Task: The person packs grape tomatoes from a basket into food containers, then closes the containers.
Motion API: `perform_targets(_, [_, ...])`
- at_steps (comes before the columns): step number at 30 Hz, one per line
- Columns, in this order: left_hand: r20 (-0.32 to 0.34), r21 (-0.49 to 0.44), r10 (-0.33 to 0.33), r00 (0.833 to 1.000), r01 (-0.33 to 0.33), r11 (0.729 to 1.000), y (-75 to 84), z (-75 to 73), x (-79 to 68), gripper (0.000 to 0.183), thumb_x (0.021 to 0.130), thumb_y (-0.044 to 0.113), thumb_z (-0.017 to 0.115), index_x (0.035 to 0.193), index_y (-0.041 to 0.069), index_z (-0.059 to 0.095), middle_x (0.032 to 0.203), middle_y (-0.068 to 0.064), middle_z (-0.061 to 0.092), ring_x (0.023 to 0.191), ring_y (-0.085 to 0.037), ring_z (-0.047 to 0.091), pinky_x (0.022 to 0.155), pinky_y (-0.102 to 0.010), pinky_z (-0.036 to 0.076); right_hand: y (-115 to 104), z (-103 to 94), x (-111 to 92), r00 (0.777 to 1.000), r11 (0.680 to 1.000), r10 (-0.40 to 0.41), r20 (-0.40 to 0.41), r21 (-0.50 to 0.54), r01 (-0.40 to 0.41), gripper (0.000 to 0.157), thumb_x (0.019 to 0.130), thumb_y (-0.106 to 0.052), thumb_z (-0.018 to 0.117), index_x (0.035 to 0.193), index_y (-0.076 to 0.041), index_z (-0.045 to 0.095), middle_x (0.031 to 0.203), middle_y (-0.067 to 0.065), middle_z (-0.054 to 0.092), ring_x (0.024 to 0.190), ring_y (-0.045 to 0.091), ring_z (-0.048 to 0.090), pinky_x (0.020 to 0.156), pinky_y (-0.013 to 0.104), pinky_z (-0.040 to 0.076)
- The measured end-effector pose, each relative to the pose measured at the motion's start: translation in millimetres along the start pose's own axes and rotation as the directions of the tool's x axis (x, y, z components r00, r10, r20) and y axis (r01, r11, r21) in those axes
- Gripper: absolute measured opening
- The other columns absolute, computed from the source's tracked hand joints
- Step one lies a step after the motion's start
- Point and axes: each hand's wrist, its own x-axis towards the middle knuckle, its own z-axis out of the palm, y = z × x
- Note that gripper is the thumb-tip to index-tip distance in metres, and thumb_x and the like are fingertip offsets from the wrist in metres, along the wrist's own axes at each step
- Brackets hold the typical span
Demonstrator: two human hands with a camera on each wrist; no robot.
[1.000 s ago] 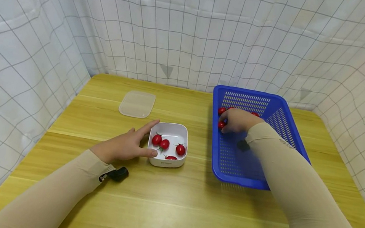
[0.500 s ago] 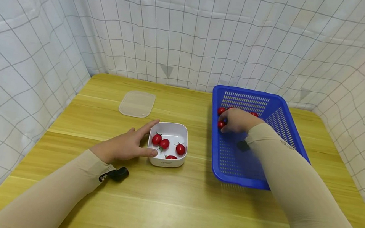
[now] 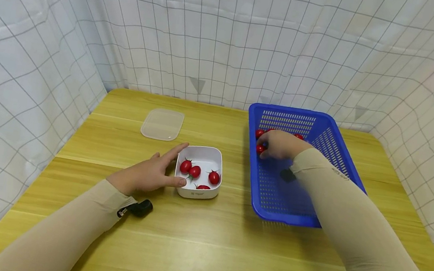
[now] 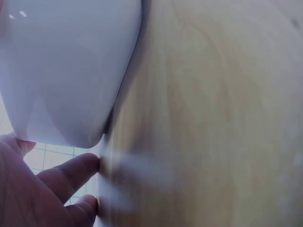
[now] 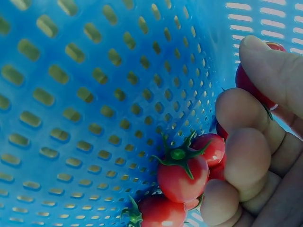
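In the head view my left hand lies along the left side of a white box, thumb on its front left corner and index finger at the back left one. Several cherry tomatoes with green stems sit inside the box. My right hand reaches into the blue basket. Seen from the right wrist, its thumb and index finger pinch a cherry tomato, while the other fingers curl beside more cherry tomatoes along the basket wall. The palm hides part of the pile.
A translucent lid lies flat behind the box, toward the left, on the wooden table. Checked white curtains enclose the back and sides.
The blue basket has shifted slightly to the left, and my right hand inside it has shifted left too. My left hand and the box stay in place.
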Motion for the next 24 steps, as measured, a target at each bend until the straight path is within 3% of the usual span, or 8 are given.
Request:
perform_targets(16, [0.003,0.015,0.015,1.000,-0.015,1.000,-1.5,-0.5,1.6,0.105,0.094,0.059,0.071,0.171,0.031,0.006,0.176,-0.012,0.019,0.157,-0.053,0.024,0.128,-0.071,0.000,-5.0,-10.5,-6.7,0.999,1.000,0.020,0.029,0.024,-0.020,0.032,0.095,-0.018,0.078,0.125,-0.010,0.074,0.121,0.011,0.072,0.109,0.027,0.065,0.104,0.049,0.052])
perform_targets(24, [0.005,0.015,0.002,1.000,-0.002,1.000,-0.6,-1.1,1.1,0.106,0.093,0.059,0.072,0.171,0.030,0.007,0.176,-0.012,0.019,0.157,-0.055,0.023,0.128,-0.071,0.000,-6.5,-13.3,-8.5,1.000,0.999,0.014,0.026,0.029,-0.015,0.029,0.096,-0.019,0.077,0.124,-0.010,0.075,0.115,0.008,0.074,0.103,0.025,0.066,0.099,0.047,0.054])
